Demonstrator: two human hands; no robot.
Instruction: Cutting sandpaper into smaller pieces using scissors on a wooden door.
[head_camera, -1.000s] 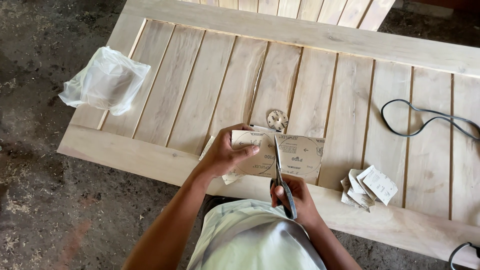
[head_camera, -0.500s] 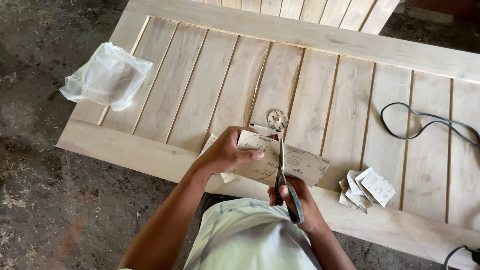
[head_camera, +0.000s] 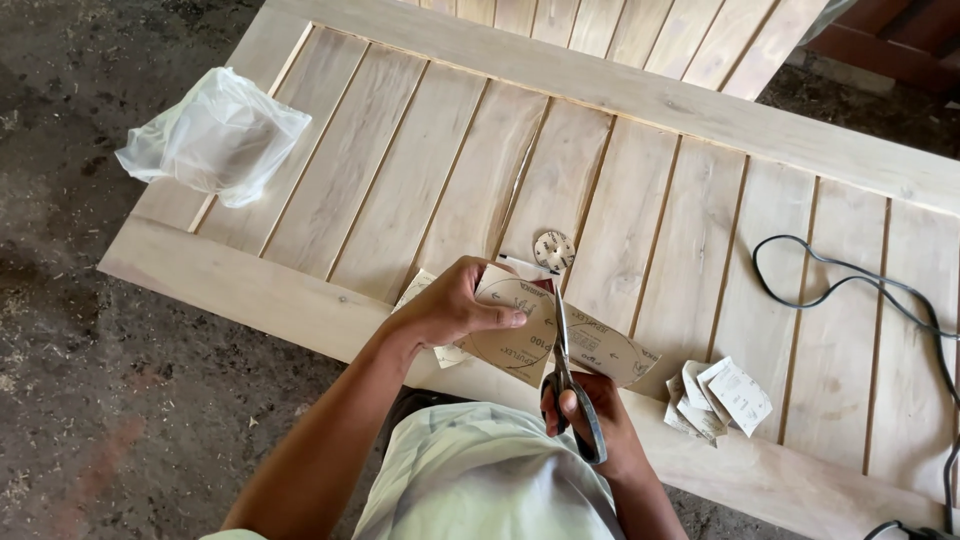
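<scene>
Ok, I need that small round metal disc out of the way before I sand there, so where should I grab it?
Take the round metal disc by its rim, coming straight down from above. It lies flat on a plank of the wooden panel, just beyond the sandpaper sheet, so only opposite edges offer a pinch grip.

One head-worn camera looks steeply down from above the person's chest, close over both hands. It faces away from the body, across the pale slatted wooden panel surface (head_camera: 640, 210) beyond the fingers, with grey concrete floor (head_camera: 90, 380) left of them.

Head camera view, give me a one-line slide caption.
Left hand steadies a sandpaper sheet while right hand cuts it with scissors over a slatted wooden panel.
</scene>
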